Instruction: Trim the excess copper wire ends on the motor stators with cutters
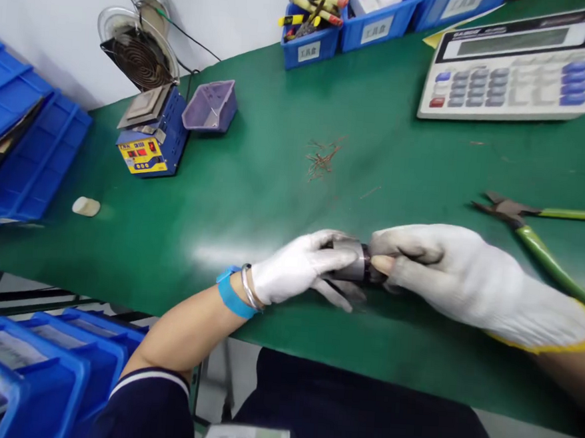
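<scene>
A grey metal cylinder [350, 260] with a dark, coppery right end is held just over the green table [254, 196], near its front edge. My left hand [309, 265], in a white glove, wraps round the cylinder's left part. At its right end my right hand [434, 269], gloved in white with a yellow cuff, pinches with thumb and forefinger; a bare thumb tip shows. What lies between those fingertips is hidden. Beyond the hands, thin copper wire scraps [322, 161] lie on the table.
Green-handled cutters [511, 211] lie at the right, below a large calculator [513, 67]. Blue tool boxes [311, 50] line the back. Further left are a purple tray [210, 106], a blue-yellow device [152, 146], a fume fan [141, 55] and a white piece [86, 206]. Blue bins [51, 369] stand lower left.
</scene>
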### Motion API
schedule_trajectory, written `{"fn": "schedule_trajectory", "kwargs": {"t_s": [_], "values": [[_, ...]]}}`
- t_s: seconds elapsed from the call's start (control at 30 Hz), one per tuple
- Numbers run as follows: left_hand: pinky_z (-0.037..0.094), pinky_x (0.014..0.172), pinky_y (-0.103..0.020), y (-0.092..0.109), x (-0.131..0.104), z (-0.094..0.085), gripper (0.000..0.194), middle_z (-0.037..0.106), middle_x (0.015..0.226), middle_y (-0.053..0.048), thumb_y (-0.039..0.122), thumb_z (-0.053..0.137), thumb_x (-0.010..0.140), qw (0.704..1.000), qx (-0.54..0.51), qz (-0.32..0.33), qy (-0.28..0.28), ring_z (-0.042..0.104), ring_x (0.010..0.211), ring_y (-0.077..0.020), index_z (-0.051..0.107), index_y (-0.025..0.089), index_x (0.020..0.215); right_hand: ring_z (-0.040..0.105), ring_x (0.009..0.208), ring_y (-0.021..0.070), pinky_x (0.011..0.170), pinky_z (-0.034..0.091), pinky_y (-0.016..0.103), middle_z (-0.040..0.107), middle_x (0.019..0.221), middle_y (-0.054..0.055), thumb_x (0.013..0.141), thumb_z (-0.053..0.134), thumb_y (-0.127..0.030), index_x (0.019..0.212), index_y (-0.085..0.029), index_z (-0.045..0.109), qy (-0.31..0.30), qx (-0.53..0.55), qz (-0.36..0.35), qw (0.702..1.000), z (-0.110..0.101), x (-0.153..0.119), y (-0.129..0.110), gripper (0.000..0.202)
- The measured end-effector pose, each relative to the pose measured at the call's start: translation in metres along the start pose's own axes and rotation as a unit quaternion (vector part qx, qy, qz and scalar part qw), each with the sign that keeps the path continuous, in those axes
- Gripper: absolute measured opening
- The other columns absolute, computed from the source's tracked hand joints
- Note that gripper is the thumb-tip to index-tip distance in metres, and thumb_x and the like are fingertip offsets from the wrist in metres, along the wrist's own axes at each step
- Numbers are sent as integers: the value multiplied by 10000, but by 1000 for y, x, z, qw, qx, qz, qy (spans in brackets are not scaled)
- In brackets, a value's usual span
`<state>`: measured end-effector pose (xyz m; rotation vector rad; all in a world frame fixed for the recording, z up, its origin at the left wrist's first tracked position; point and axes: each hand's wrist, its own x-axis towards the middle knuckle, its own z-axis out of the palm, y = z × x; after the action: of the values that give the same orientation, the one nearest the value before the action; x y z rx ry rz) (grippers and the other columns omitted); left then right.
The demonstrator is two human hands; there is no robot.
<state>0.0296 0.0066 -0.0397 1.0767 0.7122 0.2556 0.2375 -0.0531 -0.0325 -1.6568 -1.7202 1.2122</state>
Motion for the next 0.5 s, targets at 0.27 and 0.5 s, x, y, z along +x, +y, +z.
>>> {"fn": "schedule_trajectory", "kwargs": {"t_s": [0.27, 0.5], "values": [[591, 884, -399, -20, 3, 6, 614, 693, 1142, -102, 433, 788, 686, 884, 352, 278, 131, 712, 960, -239, 571, 195, 1209, 520, 593, 175, 548, 396, 304, 600, 652, 42, 773, 460, -738, 737, -193, 618, -11, -7, 23, 1000, 6, 8, 7, 568], [549, 957, -463, -5, 8, -5, 452, 750, 1021, -62, 451, 740, 683, 820, 528, 173, 137, 694, 1002, -305, 707, 231, 1076, 623, 721, 239, 624, 464, 374, 688, 837, 58, 819, 426, -622, 911, -237, 675, -8, -186, 62, 981, -3, 12, 9, 467]]}}
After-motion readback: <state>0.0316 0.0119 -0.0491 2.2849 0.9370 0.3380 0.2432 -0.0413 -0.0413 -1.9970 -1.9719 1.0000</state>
